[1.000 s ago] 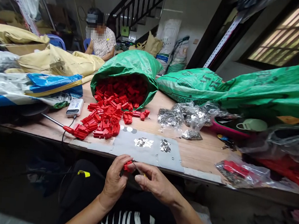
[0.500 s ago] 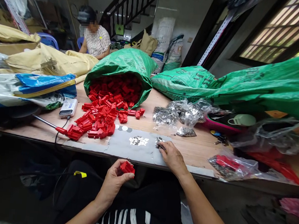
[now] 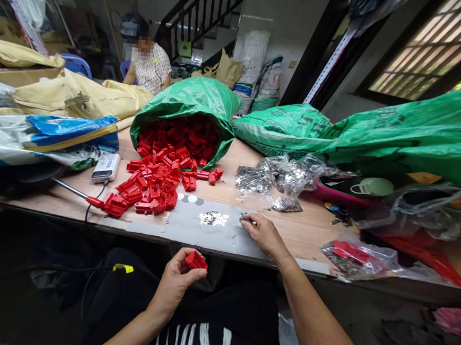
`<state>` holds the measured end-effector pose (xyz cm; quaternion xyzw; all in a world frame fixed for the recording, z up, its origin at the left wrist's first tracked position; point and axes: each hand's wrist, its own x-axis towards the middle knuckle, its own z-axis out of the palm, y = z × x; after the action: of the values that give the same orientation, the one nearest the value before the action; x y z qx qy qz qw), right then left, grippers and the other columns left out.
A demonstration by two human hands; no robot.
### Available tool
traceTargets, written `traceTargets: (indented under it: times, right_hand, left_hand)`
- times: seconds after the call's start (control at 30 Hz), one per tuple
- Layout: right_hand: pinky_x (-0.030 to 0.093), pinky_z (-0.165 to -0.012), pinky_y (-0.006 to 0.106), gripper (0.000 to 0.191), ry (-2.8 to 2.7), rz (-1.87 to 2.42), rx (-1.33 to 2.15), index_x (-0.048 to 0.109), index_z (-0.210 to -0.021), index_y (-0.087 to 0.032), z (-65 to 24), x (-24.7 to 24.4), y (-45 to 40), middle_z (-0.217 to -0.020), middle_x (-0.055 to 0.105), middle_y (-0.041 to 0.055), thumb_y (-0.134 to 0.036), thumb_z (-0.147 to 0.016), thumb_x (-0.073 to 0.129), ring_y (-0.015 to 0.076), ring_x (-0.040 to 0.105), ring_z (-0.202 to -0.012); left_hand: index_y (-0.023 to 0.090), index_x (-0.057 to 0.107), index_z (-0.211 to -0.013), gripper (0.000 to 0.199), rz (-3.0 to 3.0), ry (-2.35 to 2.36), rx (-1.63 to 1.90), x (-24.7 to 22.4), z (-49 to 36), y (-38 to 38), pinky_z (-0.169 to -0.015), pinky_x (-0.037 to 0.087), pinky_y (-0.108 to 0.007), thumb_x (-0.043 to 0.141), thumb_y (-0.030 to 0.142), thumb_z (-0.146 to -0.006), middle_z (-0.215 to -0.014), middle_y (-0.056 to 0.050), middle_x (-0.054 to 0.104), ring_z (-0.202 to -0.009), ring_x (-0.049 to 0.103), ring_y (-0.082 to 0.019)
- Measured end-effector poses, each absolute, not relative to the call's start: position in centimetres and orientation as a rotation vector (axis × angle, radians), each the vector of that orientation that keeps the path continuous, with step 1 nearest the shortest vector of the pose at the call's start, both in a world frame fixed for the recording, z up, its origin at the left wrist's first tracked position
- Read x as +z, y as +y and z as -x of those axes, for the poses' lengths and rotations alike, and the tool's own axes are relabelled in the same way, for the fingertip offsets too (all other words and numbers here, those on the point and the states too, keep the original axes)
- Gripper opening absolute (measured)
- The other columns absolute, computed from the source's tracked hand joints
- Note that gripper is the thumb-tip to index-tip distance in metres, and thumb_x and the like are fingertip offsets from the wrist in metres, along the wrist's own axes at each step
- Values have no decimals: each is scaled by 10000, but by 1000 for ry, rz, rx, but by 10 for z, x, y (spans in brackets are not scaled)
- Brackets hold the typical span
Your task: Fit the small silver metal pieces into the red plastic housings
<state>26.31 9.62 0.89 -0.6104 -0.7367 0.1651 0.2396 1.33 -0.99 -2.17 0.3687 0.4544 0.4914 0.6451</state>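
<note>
My left hand (image 3: pixel 174 280) is closed around a red plastic housing (image 3: pixel 196 262), held just off the table's front edge above my lap. Over the grey mat (image 3: pixel 186 233), my right hand (image 3: pixel 264 232) reaches down with its fingertips pinched together at a small heap of dark metal pieces (image 3: pixel 243 216). The fingers mostly cover that heap, and what they grip is too small to name. Left of them lies a pile of shiny silver pieces (image 3: pixel 214 218). Loose red housings (image 3: pixel 155 185) spill from an open green sack (image 3: pixel 192 95) behind.
Clear bags of metal parts (image 3: pixel 255 180) lie behind the mat. A white device (image 3: pixel 106 167) with a cable and a metal rod with a red end (image 3: pixel 94 201) are at left. Another bag of parts (image 3: pixel 351 256) is at right. A co-worker (image 3: pixel 149 62) sits across the table.
My right hand has shifted slightly and now covers more of the small metal heap. My left hand keeps the red housing in nearly the same place.
</note>
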Motion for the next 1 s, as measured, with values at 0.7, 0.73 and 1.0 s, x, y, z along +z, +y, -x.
traceTargets:
  times: [0.7,0.73,1.0]
  right_hand:
    - [443,-735,285,87,-2046,1824,452,616,-858,-224,-257,13,76,-914,671,28,-270,-813,557,189,617,-840]
    - [445,-744,288,95,-2035,1798,443,614,-859,-222,-257,14,77,-911,667,31,-278,-817,551,189,614,-838]
    - [450,-755,296,151,-2071,1771,391,640,-887,-222,-251,15,83,-932,680,46,-306,-867,516,198,622,-845]
  left_hand:
    - [174,627,-882,292,-834,1039,1101,-23,-14,-10,-715,453,-230,783,269,-654,-804,-3,663,-740,584,-133]
    - [175,629,-881,292,-833,1042,1103,-22,-14,-10,-717,455,-231,784,270,-652,-807,-4,665,-742,586,-134]
    - [186,644,-875,292,-822,1047,1125,-23,-13,-10,-720,459,-225,792,263,-636,-828,-1,685,-753,597,-133]
